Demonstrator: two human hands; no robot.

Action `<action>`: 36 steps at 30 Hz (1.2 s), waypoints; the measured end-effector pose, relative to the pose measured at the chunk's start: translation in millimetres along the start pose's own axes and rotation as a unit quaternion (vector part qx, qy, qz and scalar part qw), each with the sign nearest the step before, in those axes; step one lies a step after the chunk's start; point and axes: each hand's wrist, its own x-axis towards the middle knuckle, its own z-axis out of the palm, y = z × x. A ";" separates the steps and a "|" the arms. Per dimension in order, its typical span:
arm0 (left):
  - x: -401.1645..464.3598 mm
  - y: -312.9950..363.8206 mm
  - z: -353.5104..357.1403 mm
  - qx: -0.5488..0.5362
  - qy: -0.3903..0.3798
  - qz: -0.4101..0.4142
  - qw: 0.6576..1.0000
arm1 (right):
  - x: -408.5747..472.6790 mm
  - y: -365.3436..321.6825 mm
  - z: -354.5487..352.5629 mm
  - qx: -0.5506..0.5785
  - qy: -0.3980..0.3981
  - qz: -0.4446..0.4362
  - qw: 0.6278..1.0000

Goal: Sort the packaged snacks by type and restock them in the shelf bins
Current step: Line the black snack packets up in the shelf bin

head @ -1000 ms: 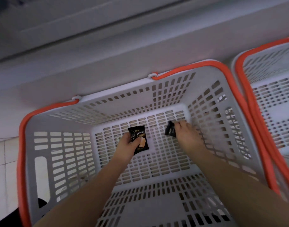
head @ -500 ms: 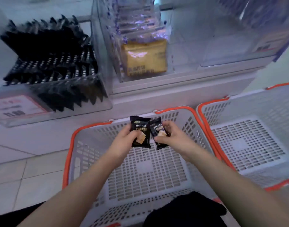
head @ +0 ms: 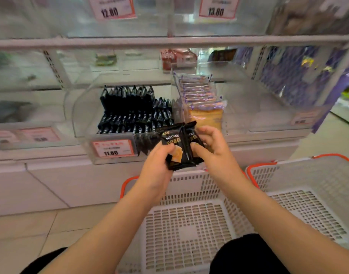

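Now we are lifting 2 black "DRYCAKE" packets (head: 174, 147) out of the basket (head: 189, 182), left hand (head: 159, 165) and right hand (head: 211, 149) pinching them before the bin (head: 130, 115) tagged "11.80" (head: 111, 150).

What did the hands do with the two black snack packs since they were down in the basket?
Both hands lifted the packs out of the basket and up toward the bin of black packs. The left hand and right hand brought them together, so the left pack now overlaps the right pack. Each hand keeps hold of its pack; the basket stays on the floor, with no packs seen in it.
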 end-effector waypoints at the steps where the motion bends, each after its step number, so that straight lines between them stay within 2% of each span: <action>1: -1.5 8.3 0.0 0.011 -0.010 0.014 1.000 | 1.2 -8.4 7.0 0.026 0.003 -0.006 1.000; 4: -2.1 37.1 -3.5 0.031 -0.024 0.051 0.998 | 4.7 -31.8 30.1 0.063 -0.025 -0.028 0.997; 7: 4.8 62.5 -7.1 0.028 0.003 0.063 0.998 | 14.1 -46.4 50.0 -0.006 -0.061 -0.063 0.996; 9: 11.7 76.7 -10.9 0.004 0.008 0.049 0.999 | 28.2 -52.3 58.6 -0.056 -0.045 -0.056 0.996; 11: 20.3 88.6 -16.5 0.009 -0.027 0.043 0.999 | 44.8 -57.0 64.2 -0.073 -0.025 -0.035 0.996; 13: 32.2 96.6 -25.8 0.080 -0.048 0.041 0.995 | 62.7 -59.3 67.0 -0.097 -0.011 -0.023 0.995; 15: 49.3 100.7 -38.7 0.209 -0.021 0.048 0.976 | 81.3 -60.7 66.4 -0.165 0.013 -0.034 0.986; 18: 83.8 103.4 -62.2 0.424 0.027 0.064 0.903 | 105.0 -64.3 61.0 -0.277 0.054 -0.034 0.959; 19: 96.7 104.7 -69.9 0.492 0.034 0.077 0.867 | 111.9 -64.9 59.2 -0.303 0.062 -0.028 0.950; 22: 139.4 108.4 -86.4 0.672 0.013 0.131 0.728 | 131.9 -67.1 57.3 -0.362 0.070 -0.014 0.929; 24: 166.9 109.8 -90.2 0.732 -0.012 0.145 0.665 | 142.5 -69.8 60.0 -0.410 0.066 -0.007 0.910; 29: 217.8 100.3 -85.9 0.789 -0.047 0.118 0.601 | 166.0 -64.9 74.7 -0.561 0.069 -0.034 0.824; 31: 231.0 93.0 -83.9 0.808 -0.078 0.109 0.574 | 178.2 -57.5 84.3 -0.603 0.054 -0.015 0.796; 34: 242.7 89.6 -82.9 0.849 -0.091 0.110 0.508 | 200.7 -44.0 97.2 -0.637 0.030 0.039 0.769; 36: 246.2 91.0 -85.1 0.853 -0.081 0.119 0.502 | 218.4 -35.9 103.3 -0.650 0.030 0.064 0.757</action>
